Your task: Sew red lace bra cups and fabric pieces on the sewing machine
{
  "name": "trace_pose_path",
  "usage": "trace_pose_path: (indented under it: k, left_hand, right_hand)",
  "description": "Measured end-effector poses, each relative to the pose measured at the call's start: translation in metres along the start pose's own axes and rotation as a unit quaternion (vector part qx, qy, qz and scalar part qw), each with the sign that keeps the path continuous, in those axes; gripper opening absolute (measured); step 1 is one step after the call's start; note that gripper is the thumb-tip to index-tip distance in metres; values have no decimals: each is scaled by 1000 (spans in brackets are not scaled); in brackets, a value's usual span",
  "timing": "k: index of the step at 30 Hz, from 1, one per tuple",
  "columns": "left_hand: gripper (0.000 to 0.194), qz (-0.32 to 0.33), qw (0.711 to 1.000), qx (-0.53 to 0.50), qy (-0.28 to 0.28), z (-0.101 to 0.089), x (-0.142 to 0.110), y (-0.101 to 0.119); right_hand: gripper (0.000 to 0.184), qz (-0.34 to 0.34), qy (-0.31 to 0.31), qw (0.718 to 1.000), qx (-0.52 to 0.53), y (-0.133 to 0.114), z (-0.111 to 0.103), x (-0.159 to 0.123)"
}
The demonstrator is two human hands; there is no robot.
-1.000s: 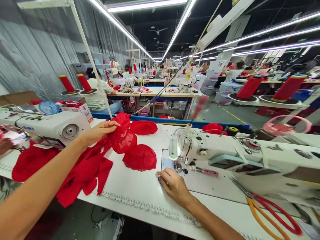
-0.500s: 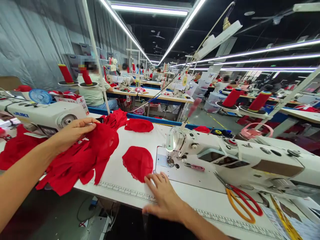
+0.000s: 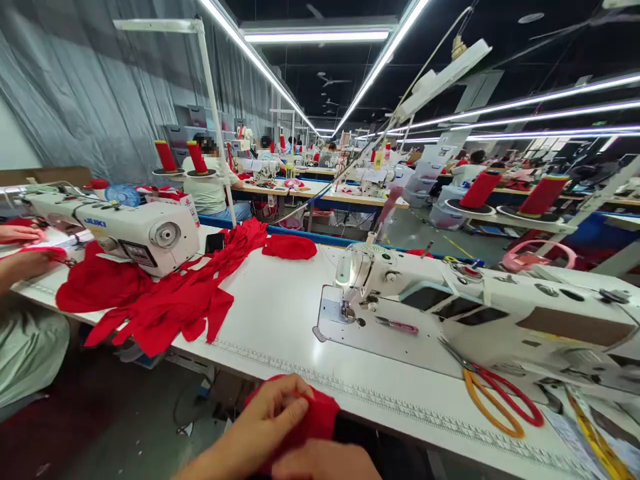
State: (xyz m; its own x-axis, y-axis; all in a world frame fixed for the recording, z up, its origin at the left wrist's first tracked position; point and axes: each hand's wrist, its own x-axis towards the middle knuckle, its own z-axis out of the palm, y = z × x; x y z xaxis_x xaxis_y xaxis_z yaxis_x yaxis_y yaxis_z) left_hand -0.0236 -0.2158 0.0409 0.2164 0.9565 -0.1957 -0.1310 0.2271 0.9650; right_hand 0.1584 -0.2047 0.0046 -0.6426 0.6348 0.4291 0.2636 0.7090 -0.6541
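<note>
At the table's front edge, my left hand (image 3: 273, 417) pinches a red fabric piece (image 3: 320, 410) between thumb and fingers. My right hand (image 3: 327, 460) is curled against the lower part of the same fabric; the bottom of the picture cuts it off. Both hands are in front of the white sewing table (image 3: 280, 307), over its printed ruler edge. Left of them, a pile of cut red fabric (image 3: 175, 307) spreads across the table. A folded red piece (image 3: 289, 247) lies near the back edge. The sewing machine (image 3: 357, 273) stands to the right, its lamp lit.
Pink-handled snips (image 3: 397, 325) rest on the machine bed. Large scissors (image 3: 493, 393) and a yellow tape measure (image 3: 595, 437) lie at right. At far left, a co-worker's hands (image 3: 25, 260) are beside another machine (image 3: 120, 223). A phone (image 3: 215, 243) lies behind the pile.
My left hand has left the pile and come to the front edge with red fabric. The round piece by the machine is gone from the tabletop; my right hand has drawn back toward me.
</note>
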Motion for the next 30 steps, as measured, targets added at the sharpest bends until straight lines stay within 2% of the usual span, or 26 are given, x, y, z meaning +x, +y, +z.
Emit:
trace_pose_path:
  k: [2,5,8,12,16,22,30]
  left_hand:
    - [44,9,1000,-27,4,17,-3,-23]
    - [45,-20,999,-38,20,22,-4,-39]
    - [44,-60,998,-16,-3,17,0,-46]
    - [45,-78,996,-18,-25,17,7,-52]
    - [44,-89,996,-10,-31,18,16,-55]
    - [40,-89,995,9,-52,19,31,-46]
    - [31,-127,990,0,-60,18,36,-42]
  right_hand:
    - [16,63,7,997,41,-9,-5,-2]
    - [14,156,35,979,124,-15,-16,-8]
    - [15,179,63,971,142,-11,-22,-18]
    - [11,221,108,962,120,1,-18,-26]
    - [8,262,113,951,122,12,-15,-24]
    - [11,290,120,941,123,28,-12,-20]
    - [8,311,111,932,146,38,-13,-18]
